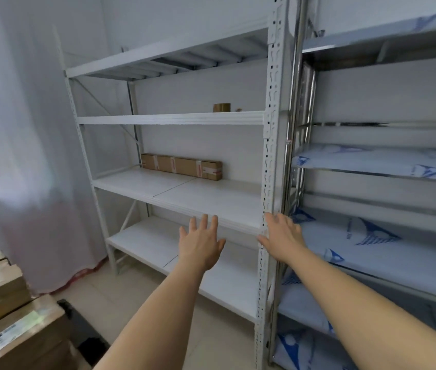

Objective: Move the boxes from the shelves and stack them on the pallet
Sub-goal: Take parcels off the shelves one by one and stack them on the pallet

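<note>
A long flat cardboard box (182, 166) with red-and-white tape lies at the back of the middle shelf (198, 198) of a white metal rack. Both my arms reach forward toward that rack. My left hand (201, 243) is spread open, fingers straight, just below the middle shelf's front edge and holds nothing. My right hand (282, 237) is open too, in front of the rack's right upright (271, 145); contact with it cannot be told. Stacked cardboard boxes (6, 311) stand at the bottom left, with a dark pallet edge (83, 332) beside them.
A small brown tape roll (222, 107) sits on the upper shelf. A second rack (382, 161) on the right has shelves covered in blue-printed white sheeting. A white curtain (19, 145) hangs on the left. Pale tiled floor (120, 297) lies between the rack and the stacked boxes.
</note>
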